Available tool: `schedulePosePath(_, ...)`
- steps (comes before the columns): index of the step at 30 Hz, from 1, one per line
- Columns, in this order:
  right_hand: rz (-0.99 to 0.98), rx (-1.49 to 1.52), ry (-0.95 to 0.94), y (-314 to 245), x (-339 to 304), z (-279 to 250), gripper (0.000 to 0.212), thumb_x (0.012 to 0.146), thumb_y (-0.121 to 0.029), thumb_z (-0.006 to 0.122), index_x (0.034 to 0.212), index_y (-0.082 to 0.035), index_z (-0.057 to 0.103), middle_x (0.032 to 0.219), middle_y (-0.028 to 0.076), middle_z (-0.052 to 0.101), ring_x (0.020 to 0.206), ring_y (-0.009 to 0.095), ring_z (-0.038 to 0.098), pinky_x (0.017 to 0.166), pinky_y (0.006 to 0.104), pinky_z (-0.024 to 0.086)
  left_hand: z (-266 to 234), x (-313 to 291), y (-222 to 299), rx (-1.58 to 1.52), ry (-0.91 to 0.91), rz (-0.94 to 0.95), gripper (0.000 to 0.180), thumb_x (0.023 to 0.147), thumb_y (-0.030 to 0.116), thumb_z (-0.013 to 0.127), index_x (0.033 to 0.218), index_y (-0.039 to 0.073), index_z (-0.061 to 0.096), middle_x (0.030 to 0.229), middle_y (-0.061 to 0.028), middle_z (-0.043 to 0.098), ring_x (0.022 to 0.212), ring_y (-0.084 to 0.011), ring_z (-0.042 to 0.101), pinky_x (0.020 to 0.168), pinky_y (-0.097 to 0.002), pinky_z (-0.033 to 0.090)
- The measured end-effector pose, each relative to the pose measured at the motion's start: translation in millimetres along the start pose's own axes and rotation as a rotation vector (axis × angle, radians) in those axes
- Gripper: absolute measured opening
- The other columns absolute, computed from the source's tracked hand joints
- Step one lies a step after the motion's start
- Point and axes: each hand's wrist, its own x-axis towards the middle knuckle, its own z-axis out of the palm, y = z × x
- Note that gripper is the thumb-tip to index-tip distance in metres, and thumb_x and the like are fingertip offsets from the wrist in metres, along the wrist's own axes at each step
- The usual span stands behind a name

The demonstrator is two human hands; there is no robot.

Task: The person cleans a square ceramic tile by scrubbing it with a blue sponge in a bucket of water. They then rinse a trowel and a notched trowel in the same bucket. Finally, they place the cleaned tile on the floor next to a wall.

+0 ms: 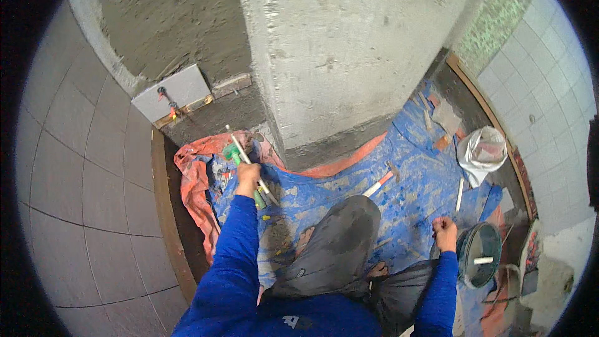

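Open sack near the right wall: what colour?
The sack is white; head view shows it.

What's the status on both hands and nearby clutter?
Left hand gripping white rod. Right hand loosely curled beside dark bucket. Hammer between them on blue sheet.

The scene is viewed from above, through the left of two fisheye cameras worn side by side on the head, faced downward. The lap [340, 246] is seen close, at bottom centre; the tiled wall [93, 206] is bent along the frame's left rim.
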Motion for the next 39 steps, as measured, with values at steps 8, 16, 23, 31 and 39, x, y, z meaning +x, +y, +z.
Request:
schedulePosePath(8, -0.007, 0.164, 0.041, -25, -19, -13, 0.012, 0.089, -0.011, 0.071, 0.095, -0.001, 0.068, 0.068, 0.005, 0.062, 0.056, 0.011, 0.057, 0.053, 0.0289, 0.046, -99, -67, -30, -0.118, 0.107, 0.247, 0.032, 0.073, 0.005, 0.063, 0.101, -0.009, 0.069, 0.084, -0.0152, 0.073, 0.073, -0.0263, 0.068, 0.067, -0.0414, 0.053)
schedulePosePath(16, 0.014, 0.073, 0.102, -44, -27, -38, 0.021, 0.093, -0.02, 0.069, 0.097, 0.001, 0.069, 0.071, 0.007, 0.068, 0.061, 0.013, 0.062, 0.06, 0.031, 0.05, -176, -225, 35, 0.407, -0.17, 0.445, 0.035, 0.073, 0.002, 0.066, 0.108, -0.006, 0.069, 0.088, -0.0217, 0.072, 0.084, -0.0306, 0.071, 0.078, -0.042, 0.053)
schedulePosePath(23, 0.0, 0.666, 0.511, -58, -71, -82, 0.015, 0.096, -0.014, 0.069, 0.105, -0.001, 0.068, 0.082, 0.001, 0.066, 0.072, 0.008, 0.06, 0.063, 0.0245, 0.049, -67, -212, 116, 0.617, -0.674, 0.673, 0.039, 0.071, 0.004, 0.065, 0.109, -0.004, 0.072, 0.091, -0.022, 0.074, 0.085, -0.028, 0.073, 0.079, -0.0394, 0.054)
schedulePosePath(31, -0.02, 0.777, 0.797, -68, -158, -130, 0.011, 0.098, -0.012, 0.068, 0.102, -0.002, 0.067, 0.076, -0.003, 0.06, 0.065, 0.005, 0.053, 0.058, 0.0213, 0.042, 127, -245, 243, 0.912, -0.866, 1.317, 0.029, 0.075, 0.008, 0.065, 0.102, 0.0, 0.072, 0.095, -0.0272, 0.07, 0.092, -0.0427, 0.07, 0.084, -0.0501, 0.054)
schedulePosePath(39, 0.195, 0.559, 0.994, 10, -223, -149, 0.017, 0.097, -0.022, 0.07, 0.102, -0.006, 0.07, 0.09, 0.001, 0.069, 0.076, 0.008, 0.061, 0.068, 0.026, 0.051, 232, -362, 245, 1.214, -0.991, 1.668, 0.027, 0.078, 0.005, 0.066, 0.103, -0.001, 0.074, 0.099, -0.03, 0.07, 0.102, -0.0435, 0.068, 0.09, -0.0504, 0.052)
